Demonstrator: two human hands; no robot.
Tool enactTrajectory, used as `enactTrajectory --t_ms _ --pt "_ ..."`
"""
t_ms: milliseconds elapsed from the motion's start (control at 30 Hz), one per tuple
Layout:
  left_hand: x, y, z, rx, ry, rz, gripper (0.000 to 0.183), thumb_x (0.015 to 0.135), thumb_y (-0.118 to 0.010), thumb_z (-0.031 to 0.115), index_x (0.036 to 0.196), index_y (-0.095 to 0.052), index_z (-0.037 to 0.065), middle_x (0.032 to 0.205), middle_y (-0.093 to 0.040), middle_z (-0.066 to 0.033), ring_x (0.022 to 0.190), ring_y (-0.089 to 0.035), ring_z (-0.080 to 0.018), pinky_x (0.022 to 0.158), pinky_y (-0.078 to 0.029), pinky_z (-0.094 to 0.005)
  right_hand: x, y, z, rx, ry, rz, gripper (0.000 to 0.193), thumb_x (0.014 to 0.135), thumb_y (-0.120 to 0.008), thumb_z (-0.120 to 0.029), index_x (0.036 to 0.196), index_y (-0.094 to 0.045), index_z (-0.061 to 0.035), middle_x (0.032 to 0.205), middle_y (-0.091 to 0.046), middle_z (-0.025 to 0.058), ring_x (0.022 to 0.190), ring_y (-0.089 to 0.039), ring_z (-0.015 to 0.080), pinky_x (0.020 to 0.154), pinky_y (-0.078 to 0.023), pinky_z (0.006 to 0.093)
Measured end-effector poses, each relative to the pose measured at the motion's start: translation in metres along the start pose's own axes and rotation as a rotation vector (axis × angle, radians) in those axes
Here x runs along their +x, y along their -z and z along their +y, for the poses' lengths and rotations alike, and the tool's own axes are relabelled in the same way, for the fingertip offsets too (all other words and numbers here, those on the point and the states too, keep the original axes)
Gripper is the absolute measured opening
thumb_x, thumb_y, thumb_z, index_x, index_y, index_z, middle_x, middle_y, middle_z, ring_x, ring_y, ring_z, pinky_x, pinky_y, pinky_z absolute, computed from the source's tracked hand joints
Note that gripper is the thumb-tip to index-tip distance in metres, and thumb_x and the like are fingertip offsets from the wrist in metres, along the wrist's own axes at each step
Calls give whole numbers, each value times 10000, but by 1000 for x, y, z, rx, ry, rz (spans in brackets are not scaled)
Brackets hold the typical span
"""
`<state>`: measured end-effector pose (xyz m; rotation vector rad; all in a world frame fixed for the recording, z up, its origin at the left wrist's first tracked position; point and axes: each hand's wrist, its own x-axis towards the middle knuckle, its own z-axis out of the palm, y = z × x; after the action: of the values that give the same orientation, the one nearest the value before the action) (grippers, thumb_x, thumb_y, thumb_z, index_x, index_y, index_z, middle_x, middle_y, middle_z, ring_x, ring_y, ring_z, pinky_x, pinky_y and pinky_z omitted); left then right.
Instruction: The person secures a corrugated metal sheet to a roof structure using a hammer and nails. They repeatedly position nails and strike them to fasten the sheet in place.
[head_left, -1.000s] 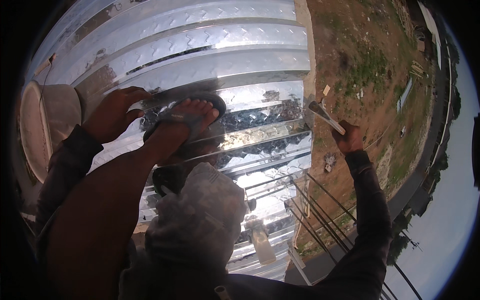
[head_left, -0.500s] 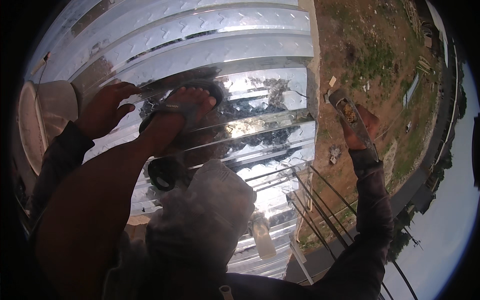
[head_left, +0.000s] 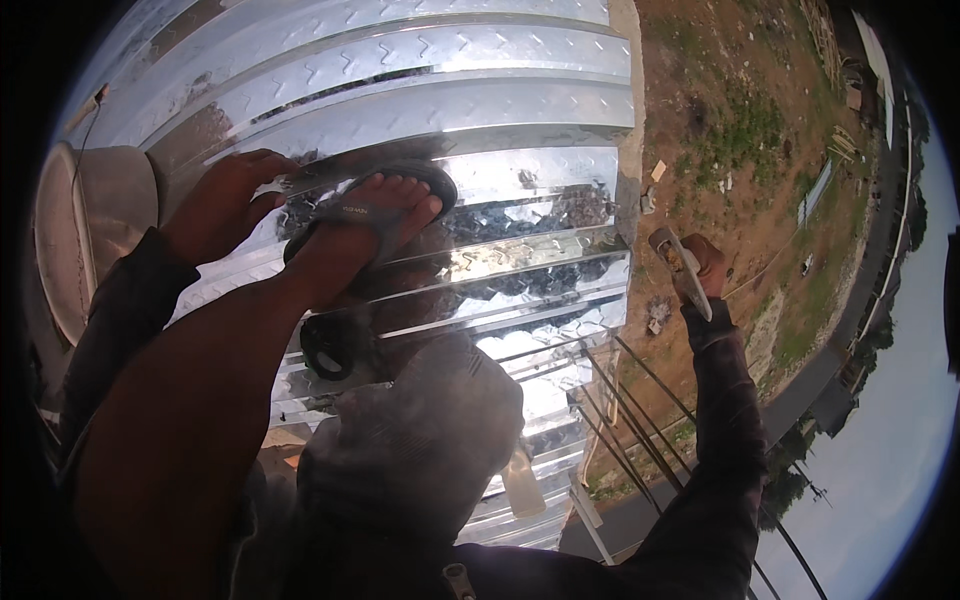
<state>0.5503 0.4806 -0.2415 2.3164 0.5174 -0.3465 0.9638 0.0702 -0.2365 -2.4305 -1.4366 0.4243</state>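
Observation:
My left hand (head_left: 222,205) is over the ribbed shiny metal roofing sheet (head_left: 540,180), beside my sandaled foot (head_left: 375,215). Its thumb and fingers are apart with nothing between them; whether the fingertips touch the metal I cannot tell. Out past the sheet's right edge, my right hand (head_left: 708,262) grips a narrow, flat grey tool (head_left: 692,285). A yellowish-brown grainy patch shows on the tool's face; its exact kind is unclear. A dark sandal (head_left: 325,350) shows on the metal below the foot.
A pale round basin-like container (head_left: 115,215) stands at the far left. Along the sheet's right side runs a narrow masonry edge (head_left: 628,110), with bare ground (head_left: 740,60) far below. Thin dark rods (head_left: 640,420) jut out at lower right. Dusty grey cloth (head_left: 440,420) bulges near my body.
My right hand has moved slightly left and down with the grey tool, which looks smaller and turned. My left hand has shifted slightly right, still spread.

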Motion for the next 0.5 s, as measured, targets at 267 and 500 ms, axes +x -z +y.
enactTrajectory --t_ms 267,500 --pt "9 0 10 0 -11 -10 309 854 -651 41 1163 -634 23 1066 -663 -171 1018 -624 -376 894 -490 -437 12 27 -16 168 34 136 139 837 -706 -132 776 -608 -54 664 -547 113 569 -553 176 537 -445 341" --pt "28 -3 18 14 -62 33 310 879 -638 60 1188 -626 35 1092 -660 -166 1019 -624 -378 893 -490 -439 -22 -2 64 -223 -78 -144 249 700 -805 -196 861 -659 -76 796 -639 193 732 -660 335 627 -515 390"
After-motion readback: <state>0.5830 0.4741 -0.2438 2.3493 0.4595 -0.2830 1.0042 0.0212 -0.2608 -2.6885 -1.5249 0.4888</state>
